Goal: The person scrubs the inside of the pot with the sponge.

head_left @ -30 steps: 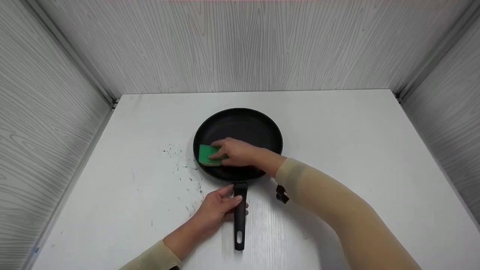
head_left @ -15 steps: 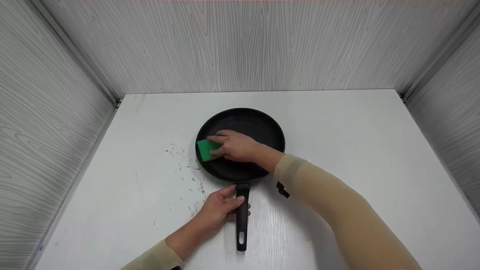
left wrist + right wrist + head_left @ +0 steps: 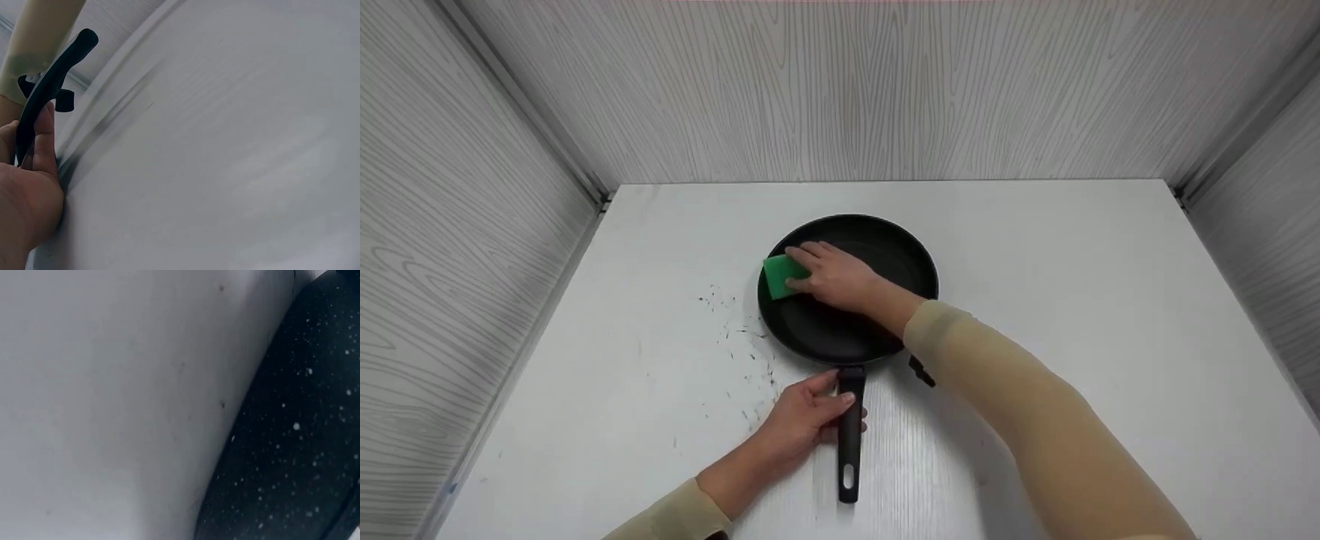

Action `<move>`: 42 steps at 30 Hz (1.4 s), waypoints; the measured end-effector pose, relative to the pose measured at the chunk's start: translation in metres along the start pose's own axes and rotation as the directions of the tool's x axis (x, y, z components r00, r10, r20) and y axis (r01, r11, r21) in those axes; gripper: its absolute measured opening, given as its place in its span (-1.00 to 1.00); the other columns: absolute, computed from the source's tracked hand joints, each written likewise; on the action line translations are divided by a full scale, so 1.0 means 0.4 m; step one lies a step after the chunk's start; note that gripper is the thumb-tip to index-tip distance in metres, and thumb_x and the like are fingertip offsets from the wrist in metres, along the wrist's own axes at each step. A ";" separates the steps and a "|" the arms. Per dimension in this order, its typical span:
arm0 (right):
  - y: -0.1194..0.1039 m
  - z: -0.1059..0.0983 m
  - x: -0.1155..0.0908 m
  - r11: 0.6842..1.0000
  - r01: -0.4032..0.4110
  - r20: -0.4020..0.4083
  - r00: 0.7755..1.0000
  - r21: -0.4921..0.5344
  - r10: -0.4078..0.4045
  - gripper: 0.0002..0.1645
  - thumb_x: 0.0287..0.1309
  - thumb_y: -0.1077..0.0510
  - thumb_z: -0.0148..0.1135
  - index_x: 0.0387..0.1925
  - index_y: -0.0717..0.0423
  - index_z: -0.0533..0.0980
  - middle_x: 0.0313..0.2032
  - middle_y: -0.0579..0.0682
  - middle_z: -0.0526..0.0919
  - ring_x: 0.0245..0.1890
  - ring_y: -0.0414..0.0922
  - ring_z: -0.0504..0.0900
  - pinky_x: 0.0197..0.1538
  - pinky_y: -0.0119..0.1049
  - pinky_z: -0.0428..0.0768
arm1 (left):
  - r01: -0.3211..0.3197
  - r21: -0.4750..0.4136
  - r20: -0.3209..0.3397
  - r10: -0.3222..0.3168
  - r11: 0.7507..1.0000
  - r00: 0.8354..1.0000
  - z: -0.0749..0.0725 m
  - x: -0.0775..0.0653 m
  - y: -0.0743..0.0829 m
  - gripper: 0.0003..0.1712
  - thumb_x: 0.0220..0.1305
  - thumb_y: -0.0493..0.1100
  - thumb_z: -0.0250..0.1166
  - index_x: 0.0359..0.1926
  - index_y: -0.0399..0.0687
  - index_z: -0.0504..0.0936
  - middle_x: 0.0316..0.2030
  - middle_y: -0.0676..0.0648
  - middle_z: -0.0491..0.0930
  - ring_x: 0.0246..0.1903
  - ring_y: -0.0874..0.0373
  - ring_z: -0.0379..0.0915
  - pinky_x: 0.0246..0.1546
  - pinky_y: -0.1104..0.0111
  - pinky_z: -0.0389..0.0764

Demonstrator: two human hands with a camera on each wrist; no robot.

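Right hand (image 3: 836, 274) grips a green sponge (image 3: 781, 278) at the pan (image 3: 836, 334)'s left inner edge; left hand (image 3: 804, 411) grasps the handle (image 3: 849, 454) at the pan's near side. Even pressure and a firmly braced handle should stop the pan swivelling.

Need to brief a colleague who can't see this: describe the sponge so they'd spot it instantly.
On the white table lies a round black pan, its handle pointing toward the viewer. At the pan's left side, the right hand holds the sponge, the only bright green thing in view.
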State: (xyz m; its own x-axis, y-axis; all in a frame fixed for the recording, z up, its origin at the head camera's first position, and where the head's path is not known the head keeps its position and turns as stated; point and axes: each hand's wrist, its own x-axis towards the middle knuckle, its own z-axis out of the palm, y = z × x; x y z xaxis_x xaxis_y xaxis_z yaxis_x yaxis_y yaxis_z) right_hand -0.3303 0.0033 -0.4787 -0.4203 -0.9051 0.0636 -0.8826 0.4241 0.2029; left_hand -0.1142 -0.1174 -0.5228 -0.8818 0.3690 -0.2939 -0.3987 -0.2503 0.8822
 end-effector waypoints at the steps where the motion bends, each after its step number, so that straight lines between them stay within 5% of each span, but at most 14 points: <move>1: 0.002 0.001 0.000 1.000 -0.013 -0.001 1.000 0.000 0.013 -0.54 0.62 0.10 0.15 0.43 -0.22 0.57 0.57 0.24 0.26 0.52 0.20 0.30 0.56 0.05 0.32 | 0.001 -0.001 0.000 -0.001 1.000 1.000 0.001 0.000 0.000 -0.17 0.53 -0.24 0.32 0.63 -0.32 0.14 -0.08 -0.37 0.75 -0.13 -0.12 0.79 -0.04 0.13 0.80; 12: 0.019 0.008 0.002 0.994 -0.100 0.032 0.995 0.047 0.098 -0.47 0.58 0.13 0.15 0.47 -0.29 0.52 0.53 0.31 0.28 0.51 0.22 0.31 0.53 0.06 0.37 | -0.006 -0.008 -0.021 0.006 1.000 1.000 0.004 0.001 0.002 -0.19 0.52 -0.26 0.34 0.62 -0.33 0.17 -0.11 -0.33 0.77 -0.15 -0.10 0.80 -0.06 0.14 0.80; 23: 0.030 0.008 -0.004 0.989 -0.143 0.055 0.988 -0.041 0.145 -0.42 0.66 0.02 0.05 0.55 -0.52 0.36 0.43 0.32 0.33 0.34 0.21 0.42 0.39 0.08 0.51 | -0.011 -0.012 -0.027 0.010 1.000 1.000 0.001 0.000 0.003 -0.19 0.51 -0.27 0.33 0.62 -0.31 0.17 -0.12 -0.34 0.77 -0.17 -0.09 0.80 -0.08 0.16 0.81; 42: 0.045 0.012 0.003 0.933 -0.351 0.116 0.927 -0.074 0.358 -0.42 0.71 0.01 -0.09 0.59 -0.51 0.30 0.42 0.35 0.32 0.35 0.29 0.40 0.33 0.23 0.50 | -0.023 -0.010 -0.037 0.023 1.000 0.999 0.005 -0.002 -0.006 -0.12 0.51 -0.27 0.34 0.64 -0.36 0.07 -0.08 -0.38 0.75 -0.15 -0.09 0.80 -0.02 0.14 0.79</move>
State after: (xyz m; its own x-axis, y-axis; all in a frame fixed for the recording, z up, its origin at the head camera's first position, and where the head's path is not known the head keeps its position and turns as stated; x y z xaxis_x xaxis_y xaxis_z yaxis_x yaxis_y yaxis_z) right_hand -0.3475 0.0100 -0.4797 -0.7298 -0.6834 0.0182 -0.6605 0.7117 0.2391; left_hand -0.1122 -0.1153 -0.5238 -0.8995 0.3294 -0.2871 -0.3807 -0.2680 0.8850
